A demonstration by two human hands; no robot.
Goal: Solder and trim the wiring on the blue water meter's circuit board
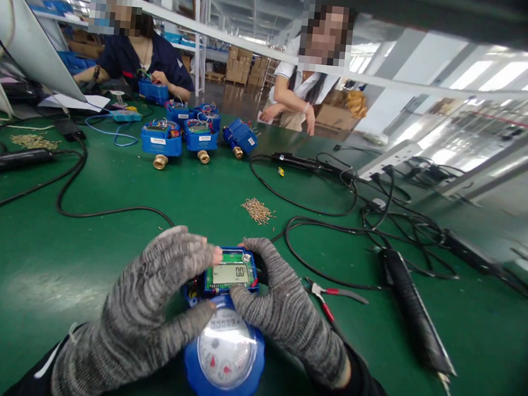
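Observation:
A blue water meter (225, 350) with a round dial lies in front of me, its dial toward me. At its upper end is an open blue housing with a green circuit board (229, 274) whose display reads 0.0. My right hand (277, 296), in a grey fingerless glove, grips the housing's right side, thumb at the board's lower edge. My left hand (156, 299), gloved alike, is at the left side with fingers stretched out. Its fingertips are by the board's upper left corner and its thumb by the dial's top; whether they press on it is unclear.
Beyond are a pile of small screws (257, 211), several blue meters (161, 141), red-handled pliers (329, 294), black electric screwdrivers (414, 312) with cables, and a power strip (389, 160). Another screw pile (33, 141) lies left. Two people are across the green table (99, 257).

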